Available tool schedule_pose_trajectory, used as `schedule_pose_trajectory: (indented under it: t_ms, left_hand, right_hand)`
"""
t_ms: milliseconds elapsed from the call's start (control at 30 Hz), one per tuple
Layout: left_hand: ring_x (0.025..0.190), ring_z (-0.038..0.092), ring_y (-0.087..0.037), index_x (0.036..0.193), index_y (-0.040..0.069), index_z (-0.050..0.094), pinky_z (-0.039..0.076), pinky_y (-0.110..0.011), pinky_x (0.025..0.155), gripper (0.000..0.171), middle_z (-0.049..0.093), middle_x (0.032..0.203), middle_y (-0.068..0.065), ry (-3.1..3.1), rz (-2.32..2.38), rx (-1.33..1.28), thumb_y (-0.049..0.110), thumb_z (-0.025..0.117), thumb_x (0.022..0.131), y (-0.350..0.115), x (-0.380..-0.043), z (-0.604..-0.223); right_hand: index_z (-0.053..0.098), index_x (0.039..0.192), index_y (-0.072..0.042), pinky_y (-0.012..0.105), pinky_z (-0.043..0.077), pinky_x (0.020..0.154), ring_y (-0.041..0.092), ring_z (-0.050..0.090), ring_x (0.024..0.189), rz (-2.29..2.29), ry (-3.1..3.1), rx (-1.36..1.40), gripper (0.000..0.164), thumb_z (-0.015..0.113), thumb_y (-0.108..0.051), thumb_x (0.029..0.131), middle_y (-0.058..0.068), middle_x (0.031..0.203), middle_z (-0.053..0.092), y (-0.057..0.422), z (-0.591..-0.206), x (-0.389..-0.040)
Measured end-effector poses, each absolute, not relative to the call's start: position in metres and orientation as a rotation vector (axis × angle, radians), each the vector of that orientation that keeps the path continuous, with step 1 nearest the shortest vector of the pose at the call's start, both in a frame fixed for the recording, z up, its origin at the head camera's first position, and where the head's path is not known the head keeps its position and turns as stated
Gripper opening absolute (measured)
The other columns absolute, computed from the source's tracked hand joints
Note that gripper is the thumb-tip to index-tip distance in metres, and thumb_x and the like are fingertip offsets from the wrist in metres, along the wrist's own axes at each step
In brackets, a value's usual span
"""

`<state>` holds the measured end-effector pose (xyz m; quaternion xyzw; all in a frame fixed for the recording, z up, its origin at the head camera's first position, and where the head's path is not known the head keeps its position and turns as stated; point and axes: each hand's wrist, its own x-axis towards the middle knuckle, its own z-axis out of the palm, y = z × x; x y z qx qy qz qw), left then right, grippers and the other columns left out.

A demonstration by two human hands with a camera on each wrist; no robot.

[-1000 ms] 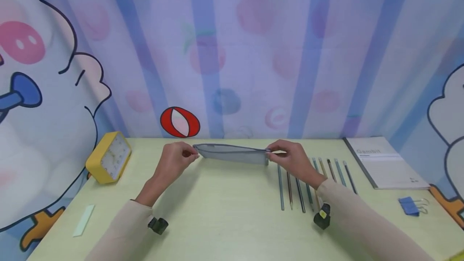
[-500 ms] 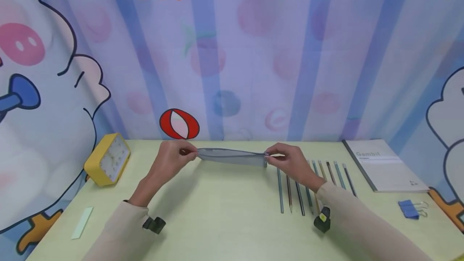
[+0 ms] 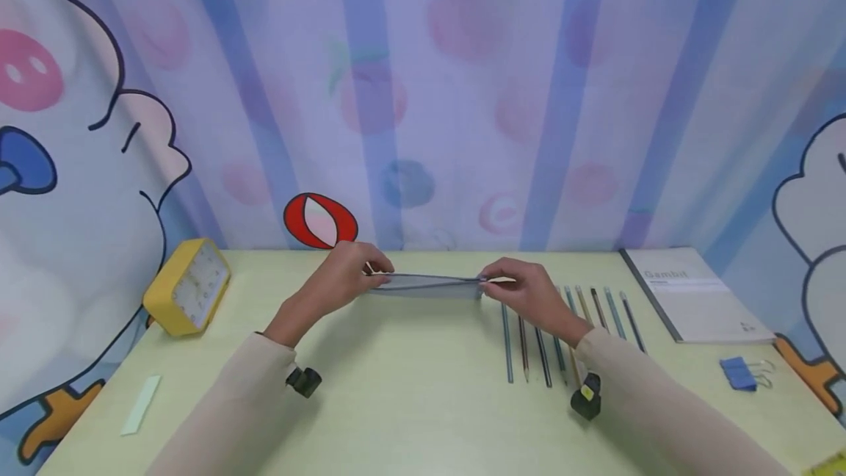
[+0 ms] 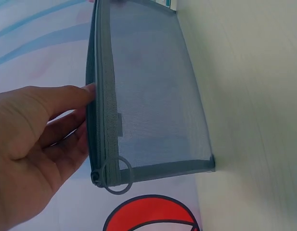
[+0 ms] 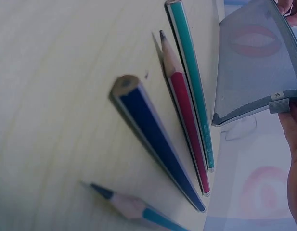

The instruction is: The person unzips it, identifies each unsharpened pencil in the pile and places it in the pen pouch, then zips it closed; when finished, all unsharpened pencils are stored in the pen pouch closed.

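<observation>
The left hand (image 3: 346,272) is pinching the pouch (image 3: 429,289) along its zip edge, and the right hand (image 3: 529,291) is gripping the opposite end, near the small tab (image 5: 279,106). The pouch is hanging between them towards the back of the desk (image 3: 396,402); this two-sided hold is probably stretching the edge level. Whether its bottom is touching down, I cannot tell. Pencils (image 5: 160,147) are lying spread apart near the right hand, perhaps for easy picking.
</observation>
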<state>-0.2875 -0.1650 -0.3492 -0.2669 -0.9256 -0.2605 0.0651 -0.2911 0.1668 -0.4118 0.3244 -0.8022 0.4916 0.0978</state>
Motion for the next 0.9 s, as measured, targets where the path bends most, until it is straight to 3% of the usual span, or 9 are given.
schedule_pose_trajectory:
  t_ms: [167, 667, 900]
  left_hand:
    - [0.079, 0.068, -0.009, 0.098, 0.012, 0.081, 0.056, -0.023, 0.071, 0.011, 0.076, 0.090, 0.001, -2.820, -0.796, -0.852, 0.012, 0.078, 0.087, -0.161, -0.288, -0.349]
    - [0.069, 0.062, -0.008, 0.092, 0.009, 0.079, 0.055, -0.022, 0.068, 0.006, 0.073, 0.080, 0.002, -2.925, -0.750, -0.915, 0.010, 0.075, 0.089, -0.156, -0.276, -0.346]
    - [0.067, 0.060, -0.011, 0.085, 0.009, 0.079, 0.054, -0.025, 0.065, 0.005, 0.071, 0.074, 0.003, -2.980, -0.808, -0.728, 0.010, 0.075, 0.086, -0.151, -0.269, -0.348]
  right_hand:
    - [0.074, 0.109, -0.010, 0.025, 0.058, 0.088, 0.023, 0.073, 0.104, 1.453, -2.392, 0.958, 0.015, 0.069, -0.008, 0.094, 0.007, 0.110, 0.073, 0.168, -0.410, -0.291]
    - [0.073, 0.115, -0.007, 0.026, 0.057, 0.091, 0.029, 0.072, 0.111, 1.409, -2.489, 0.946, 0.022, 0.069, -0.009, 0.094, 0.012, 0.116, 0.072, 0.164, -0.404, -0.300]
    - [0.073, 0.114, -0.005, 0.028, 0.058, 0.089, 0.028, 0.072, 0.107, 1.286, -2.534, 0.893, 0.020, 0.069, -0.008, 0.094, 0.011, 0.115, 0.074, 0.161, -0.404, -0.309]
